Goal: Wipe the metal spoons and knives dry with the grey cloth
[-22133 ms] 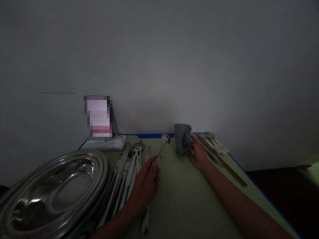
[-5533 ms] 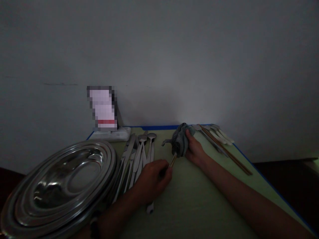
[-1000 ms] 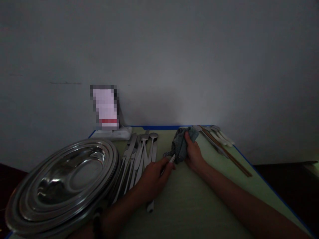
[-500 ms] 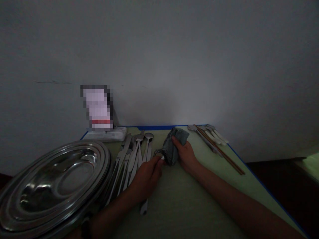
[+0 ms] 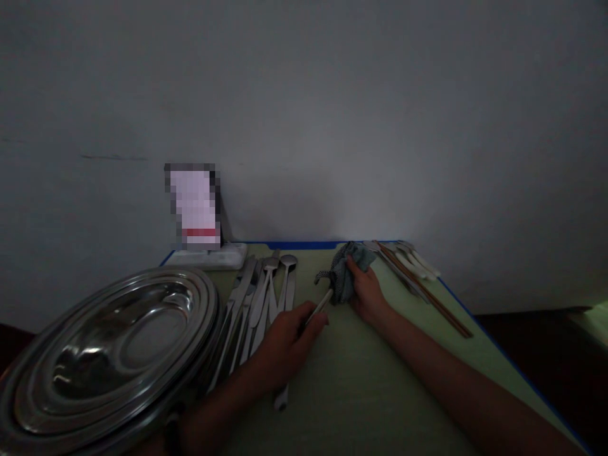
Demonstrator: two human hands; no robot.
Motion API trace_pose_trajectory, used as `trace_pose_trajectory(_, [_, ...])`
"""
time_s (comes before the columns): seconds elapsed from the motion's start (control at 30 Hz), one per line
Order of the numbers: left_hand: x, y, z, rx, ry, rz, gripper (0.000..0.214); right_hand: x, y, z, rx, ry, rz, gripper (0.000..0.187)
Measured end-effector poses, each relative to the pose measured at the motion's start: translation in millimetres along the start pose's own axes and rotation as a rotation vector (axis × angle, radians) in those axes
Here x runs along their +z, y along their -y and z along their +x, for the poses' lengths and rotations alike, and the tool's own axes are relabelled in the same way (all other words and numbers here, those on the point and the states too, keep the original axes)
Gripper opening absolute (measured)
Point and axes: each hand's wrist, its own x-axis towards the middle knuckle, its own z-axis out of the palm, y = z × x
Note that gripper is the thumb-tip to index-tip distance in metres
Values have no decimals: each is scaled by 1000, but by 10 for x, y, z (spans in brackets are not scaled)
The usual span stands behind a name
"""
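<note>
My left hand (image 5: 297,335) is closed on a slim pale-handled utensil (image 5: 323,303). The utensil points toward the cloth; its kind does not show, and I cannot tell whether its far end lies inside the folds. My right hand (image 5: 368,291) grips a bunched grey-green cloth (image 5: 345,278) with a dark patterned edge, just above the table. Left of my hands lie several metal knives (image 5: 244,285) and spoons (image 5: 288,261), partly covered by my left hand and forearm. Beyond my right hand is a pair of brown chopsticks (image 5: 432,294) beside metal cutlery and white-handled pieces (image 5: 418,263).
A stack of shiny oval metal trays (image 5: 199,297) fills the table's left side. Behind it, a blurred-out screen (image 5: 194,202) stands by a white power strip (image 5: 209,256). The pale green table (image 5: 361,392) has a blue edge and meets a grey wall.
My left hand has drawn back from the cloth, so more of the pale handle shows. My right hand keeps hold of the cloth. The view has shifted slightly.
</note>
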Motion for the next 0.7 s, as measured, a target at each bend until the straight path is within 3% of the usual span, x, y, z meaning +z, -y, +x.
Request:
trace_pose_trajectory(0.17, [-38,-13,-58,111,45,-48,33,-27,12,53,39,-5,49,13])
trace_pose_trajectory(0.57, [79,53,-62,210,102,258,27,-24,52,52,79,-6,-13,18])
trace_pose_trajectory(0.7, [83,52,-52,146,63,222,26,-26,55,55,71,-9,-16,18])
